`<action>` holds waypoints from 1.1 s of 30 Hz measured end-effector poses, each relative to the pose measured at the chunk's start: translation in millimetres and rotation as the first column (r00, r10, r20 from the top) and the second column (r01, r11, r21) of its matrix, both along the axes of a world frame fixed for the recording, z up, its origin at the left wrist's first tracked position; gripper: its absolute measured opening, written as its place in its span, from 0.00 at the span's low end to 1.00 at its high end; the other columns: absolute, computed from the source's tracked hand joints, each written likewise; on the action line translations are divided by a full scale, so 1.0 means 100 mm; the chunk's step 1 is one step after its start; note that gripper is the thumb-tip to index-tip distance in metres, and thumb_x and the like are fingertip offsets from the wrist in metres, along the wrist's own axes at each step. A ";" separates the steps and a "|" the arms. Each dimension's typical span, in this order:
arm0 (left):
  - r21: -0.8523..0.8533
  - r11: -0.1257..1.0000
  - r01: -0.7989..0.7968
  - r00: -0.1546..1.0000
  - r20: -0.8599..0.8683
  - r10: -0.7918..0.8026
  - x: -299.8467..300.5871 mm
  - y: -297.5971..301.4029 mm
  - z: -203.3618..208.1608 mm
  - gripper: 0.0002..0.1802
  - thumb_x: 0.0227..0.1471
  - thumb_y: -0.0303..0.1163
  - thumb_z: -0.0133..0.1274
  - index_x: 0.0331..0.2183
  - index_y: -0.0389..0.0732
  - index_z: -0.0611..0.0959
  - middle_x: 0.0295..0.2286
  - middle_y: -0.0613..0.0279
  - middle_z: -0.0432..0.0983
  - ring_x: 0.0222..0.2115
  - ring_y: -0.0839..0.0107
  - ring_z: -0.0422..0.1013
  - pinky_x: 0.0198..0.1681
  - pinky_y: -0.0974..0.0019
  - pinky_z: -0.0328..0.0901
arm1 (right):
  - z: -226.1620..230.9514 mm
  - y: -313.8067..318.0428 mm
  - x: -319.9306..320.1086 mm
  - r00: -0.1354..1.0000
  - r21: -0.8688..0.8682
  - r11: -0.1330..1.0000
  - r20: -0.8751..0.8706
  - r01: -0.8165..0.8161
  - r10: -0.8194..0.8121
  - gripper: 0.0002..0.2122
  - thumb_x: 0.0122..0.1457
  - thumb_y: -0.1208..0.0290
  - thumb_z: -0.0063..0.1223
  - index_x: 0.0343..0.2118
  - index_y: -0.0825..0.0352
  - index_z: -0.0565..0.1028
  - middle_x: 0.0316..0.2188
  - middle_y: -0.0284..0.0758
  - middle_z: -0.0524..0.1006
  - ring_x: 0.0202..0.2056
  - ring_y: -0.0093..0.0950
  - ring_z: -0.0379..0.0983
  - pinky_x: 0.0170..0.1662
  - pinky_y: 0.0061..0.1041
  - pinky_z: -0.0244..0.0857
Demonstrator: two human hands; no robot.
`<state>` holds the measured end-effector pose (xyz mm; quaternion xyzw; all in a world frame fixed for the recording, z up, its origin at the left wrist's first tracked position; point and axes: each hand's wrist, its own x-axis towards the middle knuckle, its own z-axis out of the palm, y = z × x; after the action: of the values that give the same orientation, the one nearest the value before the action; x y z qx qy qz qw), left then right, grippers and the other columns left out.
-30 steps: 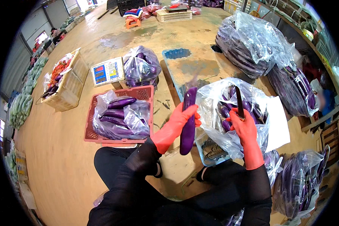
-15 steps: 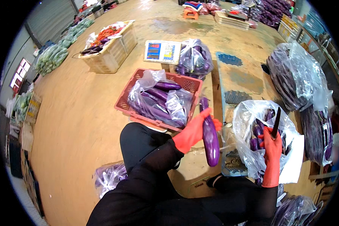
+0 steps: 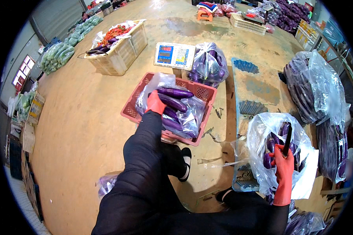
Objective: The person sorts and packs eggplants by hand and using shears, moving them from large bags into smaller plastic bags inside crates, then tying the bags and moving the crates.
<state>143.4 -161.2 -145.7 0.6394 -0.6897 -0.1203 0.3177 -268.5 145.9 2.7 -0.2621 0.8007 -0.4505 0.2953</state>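
Note:
In red gloves, my left hand (image 3: 156,104) is in the pink plastic crate (image 3: 208,113), closed around the end of a long purple eggplant (image 3: 175,103). Other eggplants (image 3: 175,93) lie beside it in an open clear bag (image 3: 163,80) that lines the crate. My right hand (image 3: 283,160) grips a knife (image 3: 288,138) with its dark blade pointing up. That hand is over a second open clear bag (image 3: 259,124) of eggplants (image 3: 270,145), on the low blue-edged platform (image 3: 233,156); part of this bag's contents is hidden behind the glove.
Behind the crate stand a scale display (image 3: 174,55) and a tied bag of eggplants (image 3: 208,64). A large cream crate (image 3: 121,55) of red and purple vegetables is at the far left. More bagged eggplants (image 3: 302,86) are stacked at the right. My foot (image 3: 186,162) is near the crate.
My left hand has moved left and away from me with the eggplant, from between the platform and crate into the crate's bag. My right hand still holds the knife upright.

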 end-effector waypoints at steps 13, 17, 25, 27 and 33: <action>0.476 0.257 0.841 0.533 -0.808 -0.251 -1.91 1.13 0.69 0.20 0.56 0.38 0.45 0.45 0.34 0.72 0.34 0.55 0.75 0.35 0.68 0.74 0.40 0.67 0.67 | -0.51 -0.01 -0.43 0.997 -0.030 1.000 -0.077 0.007 -0.009 0.14 0.54 0.66 0.54 0.40 0.68 0.74 0.30 0.34 0.78 0.29 0.22 0.73 0.35 0.21 0.66; 0.196 0.035 0.980 0.171 -0.735 -0.656 -3.06 1.93 0.51 0.23 0.53 0.36 0.49 0.48 0.33 0.70 0.38 0.54 0.75 0.42 0.61 0.71 0.45 0.63 0.65 | -1.12 0.44 -1.22 0.514 0.199 0.960 -0.813 -0.196 0.273 0.17 0.48 0.66 0.57 0.42 0.65 0.75 0.42 0.43 0.75 0.42 0.39 0.73 0.44 0.32 0.66; 0.449 -0.499 0.741 -0.340 -0.391 -0.855 -3.55 2.60 -0.60 0.24 0.49 0.46 0.46 0.41 0.37 0.77 0.37 0.48 0.75 0.40 0.49 0.70 0.45 0.54 0.64 | -0.84 1.21 -1.06 0.794 0.914 0.257 0.104 -0.314 0.599 0.22 0.43 0.49 0.55 0.31 0.65 0.79 0.30 0.42 0.78 0.34 0.38 0.75 0.37 0.34 0.67; 0.434 -0.470 0.769 -0.193 -0.544 -0.817 -3.59 2.50 -0.63 0.22 0.50 0.43 0.46 0.41 0.37 0.77 0.37 0.49 0.75 0.40 0.49 0.70 0.44 0.55 0.64 | -0.73 1.62 -1.05 0.839 0.882 0.295 0.176 -0.366 0.514 0.22 0.44 0.48 0.55 0.29 0.67 0.79 0.28 0.42 0.78 0.31 0.38 0.76 0.35 0.35 0.67; 0.243 -0.132 0.961 -0.030 -0.385 -0.923 -4.33 2.51 -0.54 0.19 0.46 0.31 0.50 0.43 0.38 0.76 0.39 0.51 0.75 0.41 0.56 0.70 0.43 0.59 0.66 | -0.45 1.89 -0.91 0.922 0.453 0.882 0.270 0.131 -0.276 0.15 0.54 0.68 0.56 0.39 0.75 0.72 0.22 0.39 0.77 0.24 0.26 0.76 0.29 0.23 0.67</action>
<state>-289.9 89.7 -199.6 -0.0057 -0.8705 -0.4922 0.0042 -359.9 334.4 -42.2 -0.0262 0.8426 -0.3307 0.4243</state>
